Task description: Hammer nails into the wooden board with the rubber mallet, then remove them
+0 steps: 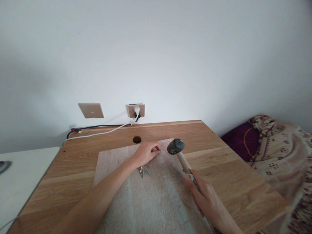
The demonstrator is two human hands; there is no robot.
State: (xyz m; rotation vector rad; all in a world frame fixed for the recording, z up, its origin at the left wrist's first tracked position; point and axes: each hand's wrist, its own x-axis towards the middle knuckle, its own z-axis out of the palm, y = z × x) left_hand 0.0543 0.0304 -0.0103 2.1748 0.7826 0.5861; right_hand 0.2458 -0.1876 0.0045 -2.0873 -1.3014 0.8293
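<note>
My right hand is wrapped round the wooden handle of a hammer. Its dark, blocky head is raised over the far right part of a pale wooden board. To the left of the head, my left hand rests low over the board with thumb and fingertips pinched together. Whatever is between those fingertips is too small to make out. Just below the left wrist, a small heap of silvery nails or screws lies loose on the board.
The board lies on a wooden desk with a round cable hole. Behind, a white plug sits in a wall socket, its white cable running left. A white surface adjoins at left; a patterned blanket lies right.
</note>
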